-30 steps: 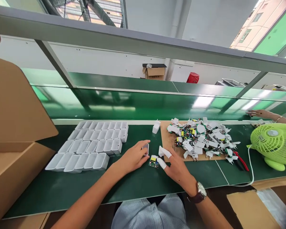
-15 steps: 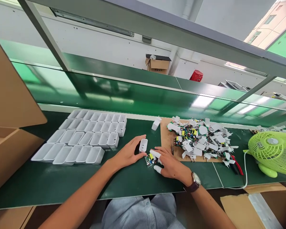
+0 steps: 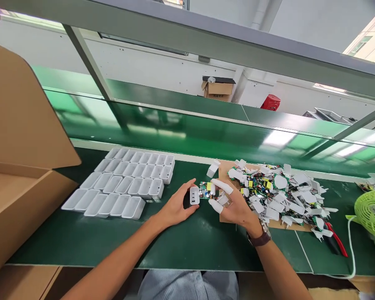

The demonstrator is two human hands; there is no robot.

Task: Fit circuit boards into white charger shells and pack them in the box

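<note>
My left hand [image 3: 180, 203] grips a small white plastic charger case [image 3: 194, 196], its slotted end turned toward me. Close to its right side is a green circuit board [image 3: 203, 190] with a yellow part on it. My right hand [image 3: 234, 204], with white covers on the thumb and a finger, pinches that board. A white plate piece hangs by the board in the same palm. Behind my hands a lone white case [image 3: 213, 168] stands on the green bench.
Rows of open white cases [image 3: 115, 183] fill the bench's left. On the right a pile of circuit boards with white pieces [image 3: 278, 191] lies on cardboard, beside red-handled pliers [image 3: 338, 241] and a green fan [image 3: 373, 212]. A large cardboard box [image 3: 31, 200] stands far left.
My right hand has lifted the circuit board off the bench and brought it beside the case. The left hand still holds the case. The whole view has shifted a little.
</note>
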